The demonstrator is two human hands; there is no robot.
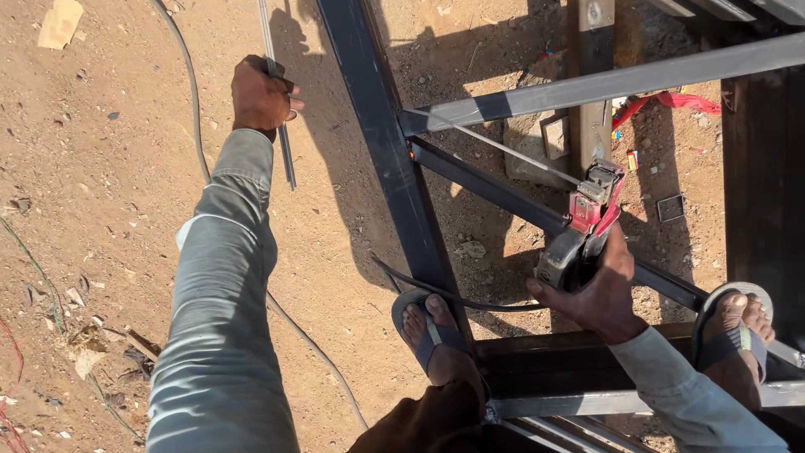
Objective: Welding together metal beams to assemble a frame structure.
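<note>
Gripping thin welding rods (pixel 285 143) running twelve-to-six, the left hand (pixel 262 96) lies at ten o'clock from the right hand (pixel 597 289), closed on an electrode holder (pixel 587 222).

The left arm stretches straight out ahead, sleeve down to the wrist, and the left hand (pixel 262 94) is closed in a fist. The right arm is bent close to the body; the right hand (pixel 597 289) is curled tight, knuckles up.

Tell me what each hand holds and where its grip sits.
Left hand grips thin metal rods partway along. Right hand grips a red electrode holder by its handle.
</note>
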